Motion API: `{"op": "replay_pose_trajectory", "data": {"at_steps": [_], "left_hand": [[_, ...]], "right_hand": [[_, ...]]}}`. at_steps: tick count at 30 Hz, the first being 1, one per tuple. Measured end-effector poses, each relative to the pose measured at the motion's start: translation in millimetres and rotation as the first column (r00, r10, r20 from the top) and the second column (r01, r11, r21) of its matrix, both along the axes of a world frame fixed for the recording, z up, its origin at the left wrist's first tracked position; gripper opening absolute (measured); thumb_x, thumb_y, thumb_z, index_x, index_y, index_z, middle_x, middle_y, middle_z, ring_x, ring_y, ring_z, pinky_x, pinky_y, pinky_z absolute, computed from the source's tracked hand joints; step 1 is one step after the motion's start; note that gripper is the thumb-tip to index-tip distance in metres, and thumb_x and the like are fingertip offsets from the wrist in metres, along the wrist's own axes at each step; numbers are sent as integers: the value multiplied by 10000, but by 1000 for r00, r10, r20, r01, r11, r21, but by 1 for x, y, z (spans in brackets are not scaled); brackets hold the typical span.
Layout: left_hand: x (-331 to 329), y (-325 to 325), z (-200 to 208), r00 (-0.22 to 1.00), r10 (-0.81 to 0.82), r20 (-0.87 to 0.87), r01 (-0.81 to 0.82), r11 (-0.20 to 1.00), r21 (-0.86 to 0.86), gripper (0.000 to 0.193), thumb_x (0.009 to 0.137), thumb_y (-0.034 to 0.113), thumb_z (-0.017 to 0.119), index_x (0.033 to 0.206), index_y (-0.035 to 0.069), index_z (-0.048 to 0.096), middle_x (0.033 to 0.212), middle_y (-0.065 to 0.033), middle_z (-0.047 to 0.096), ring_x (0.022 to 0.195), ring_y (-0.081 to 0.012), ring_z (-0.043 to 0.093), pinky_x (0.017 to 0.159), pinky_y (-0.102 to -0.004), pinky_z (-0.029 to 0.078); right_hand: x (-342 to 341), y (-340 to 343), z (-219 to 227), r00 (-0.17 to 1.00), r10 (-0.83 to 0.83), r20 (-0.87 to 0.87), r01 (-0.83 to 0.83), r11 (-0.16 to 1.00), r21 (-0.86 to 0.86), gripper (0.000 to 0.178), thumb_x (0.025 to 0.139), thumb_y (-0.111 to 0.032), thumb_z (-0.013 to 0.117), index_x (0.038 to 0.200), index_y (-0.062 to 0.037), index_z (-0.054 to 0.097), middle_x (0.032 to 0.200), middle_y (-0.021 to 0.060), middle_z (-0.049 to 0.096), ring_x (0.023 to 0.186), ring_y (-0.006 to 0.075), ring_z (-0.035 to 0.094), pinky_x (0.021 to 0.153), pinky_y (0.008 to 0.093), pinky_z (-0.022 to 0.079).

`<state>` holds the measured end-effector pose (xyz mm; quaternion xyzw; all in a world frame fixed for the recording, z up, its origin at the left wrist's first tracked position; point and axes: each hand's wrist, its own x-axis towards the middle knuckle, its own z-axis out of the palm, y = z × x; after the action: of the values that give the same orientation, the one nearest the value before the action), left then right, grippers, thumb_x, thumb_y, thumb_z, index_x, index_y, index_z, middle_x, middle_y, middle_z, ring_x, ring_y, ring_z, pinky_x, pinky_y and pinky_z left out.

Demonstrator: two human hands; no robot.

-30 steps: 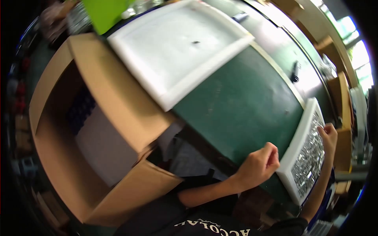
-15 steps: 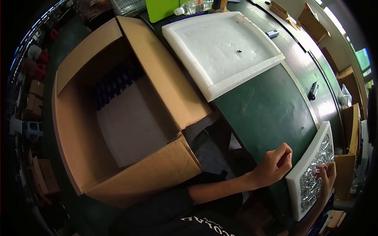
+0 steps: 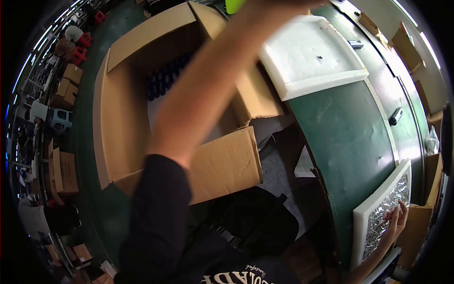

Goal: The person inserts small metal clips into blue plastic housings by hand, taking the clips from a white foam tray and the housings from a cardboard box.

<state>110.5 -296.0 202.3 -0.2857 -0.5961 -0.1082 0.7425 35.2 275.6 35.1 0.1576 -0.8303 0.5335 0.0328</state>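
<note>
My left arm, in a dark sleeve, stretches across the cardboard box (image 3: 222,165) toward the top of the picture. My left hand (image 3: 289,4) is blurred and partly cut off there, near a bright green thing (image 3: 233,5); its fingers cannot be made out. At the lower right, my right hand (image 3: 398,218) is over a white foam tray (image 3: 360,232) full of small shiny parts (image 3: 378,222). Its fingers are bent together at the parts, and whatever lies between them is too small to name. Inside the open box are dark blue parts in a row (image 3: 163,78).
A shallow white foam tray (image 3: 307,52) with a small black bit (image 3: 320,57) lies on the green table (image 3: 345,118). Farther right are a silver-grey cylinder (image 3: 355,44) and a dark one (image 3: 396,116). Stools and cartons (image 3: 64,173) stand at the left.
My left hand has swung from above the green table up and away to the far edge, over the box. My right hand stays at the tray of shiny parts. The view has shifted.
</note>
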Motion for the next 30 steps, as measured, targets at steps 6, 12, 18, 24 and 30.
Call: {"op": "replay_pose_trajectory", "data": {"at_steps": [6,12,18,24,30], "left_hand": [[103,-160,-149,209,539,816,-523,767,-372,244,895,153,590,725,-15,544,581,-168,510,537,-316,567,513,-367,436],[186,-280,-269,-898,-28,440,-399,476,-784,506,940,455,518,1155,33,697,1329,-238,584,1230,-344,575,1040,-439,447],[176,-310,-330,-592,-214,777,-756,483,-443,620,974,564,406,1260,75,657,1383,-216,552,1334,-364,469,1149,-411,327],[178,-339,-376,-426,-446,787,-884,389,-259,786,985,657,219,1324,67,611,1490,-213,438,1443,-360,315,1200,-412,226],[192,-356,-390,-406,-516,754,-902,357,-242,844,971,694,161,1415,74,521,1535,-218,367,1472,-342,261,1214,-396,196]], "right_hand": [[0,18,0,998,-59,3,59,998,28,281,1034,-175,519,1266,-27,574,717,-22,468,619,38,438,565,207,383],[-7,18,-12,981,-191,33,189,980,57,304,1033,-219,527,1288,-59,576,723,-36,480,618,25,451,553,179,360],[-11,28,-11,943,-320,92,314,946,75,321,1021,-241,556,1303,-96,599,753,-70,481,648,-8,433,572,133,342],[-13,34,-5,935,-314,165,301,948,104,323,1021,-246,561,1313,-113,592,768,-77,482,683,-21,441,594,120,348],[-16,22,-8,916,-361,178,335,929,160,333,1020,-269,564,1316,-119,594,779,-82,491,698,-21,452,610,116,354]]}}
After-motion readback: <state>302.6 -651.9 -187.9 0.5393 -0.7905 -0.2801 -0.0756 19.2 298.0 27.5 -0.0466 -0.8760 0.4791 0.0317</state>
